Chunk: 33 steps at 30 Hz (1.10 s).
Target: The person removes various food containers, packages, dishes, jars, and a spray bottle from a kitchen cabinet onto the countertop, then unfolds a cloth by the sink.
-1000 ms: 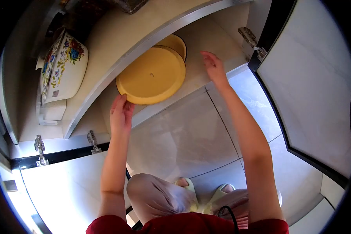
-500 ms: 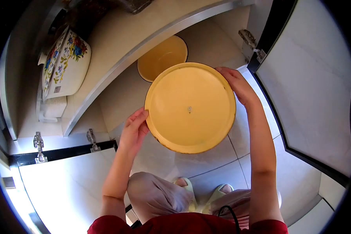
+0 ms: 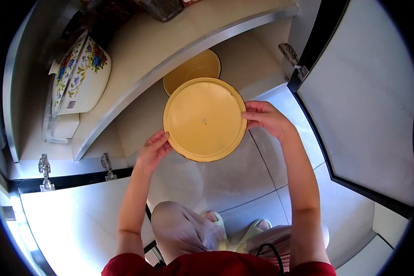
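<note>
Both arms reach forward, the left hand (image 3: 155, 149) pinching the lid (image 3: 206, 120) at its left rim, thumb uppermost, the right hand (image 3: 266, 118) gripping the right rim. The lid is held over the floor (image 3: 225, 179) at the cabinet's front edge, hiding the near part of the bowl (image 3: 193, 70); the shelf (image 3: 170, 37) overhangs the far part. A flowered pot (image 3: 80, 78) sits toward the shelf's left end. Open doors (image 3: 368, 101) flank the arms.

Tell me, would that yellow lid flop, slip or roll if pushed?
The lid is probably stiff: it looks flat though the left hand and right hand hold only its edges. Its smooth, shiny face might be slippery. Its round rim could roll if stood up.
</note>
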Tool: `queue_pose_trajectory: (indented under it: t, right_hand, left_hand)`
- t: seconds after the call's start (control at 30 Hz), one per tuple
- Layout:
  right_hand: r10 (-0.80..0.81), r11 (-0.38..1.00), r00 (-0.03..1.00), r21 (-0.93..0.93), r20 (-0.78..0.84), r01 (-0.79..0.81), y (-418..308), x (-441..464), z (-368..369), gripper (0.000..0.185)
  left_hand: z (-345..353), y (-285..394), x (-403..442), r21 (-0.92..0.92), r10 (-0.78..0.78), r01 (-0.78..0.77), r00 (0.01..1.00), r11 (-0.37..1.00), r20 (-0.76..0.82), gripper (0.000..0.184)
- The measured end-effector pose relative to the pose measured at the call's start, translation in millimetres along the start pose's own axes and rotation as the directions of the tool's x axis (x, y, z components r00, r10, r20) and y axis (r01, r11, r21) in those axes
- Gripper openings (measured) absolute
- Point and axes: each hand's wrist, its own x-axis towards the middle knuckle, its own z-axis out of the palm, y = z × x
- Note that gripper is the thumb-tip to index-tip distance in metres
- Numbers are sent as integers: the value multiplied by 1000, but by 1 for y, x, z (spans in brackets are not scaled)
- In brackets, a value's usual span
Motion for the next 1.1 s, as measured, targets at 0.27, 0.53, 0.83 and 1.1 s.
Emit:
queue_pose_trajectory:
  t: [0.27, 0.53, 0.83, 1.1]
  right_hand:
    - [259, 966, 966, 0, 19, -260, -33, -26, -5, 39]
    - [356, 907, 934, 229, 39, -355, -22, -122, 62, 38]
    - [361, 868, 930, 387, -63, -310, -113, -293, 176, 34]
    - [297, 849, 874, 526, -384, -58, -218, -469, 285, 31]
  left_hand:
    - [38, 11, -28, -13, -240, 240, 970, 971, -40, 33]
    - [75, 49, -143, 57, -283, 298, 941, 953, -186, 31]
    - [160, 128, -293, 120, -373, 406, 900, 906, -226, 29]
    - [263, 233, -387, 280, -414, 394, 910, 875, 11, 27]
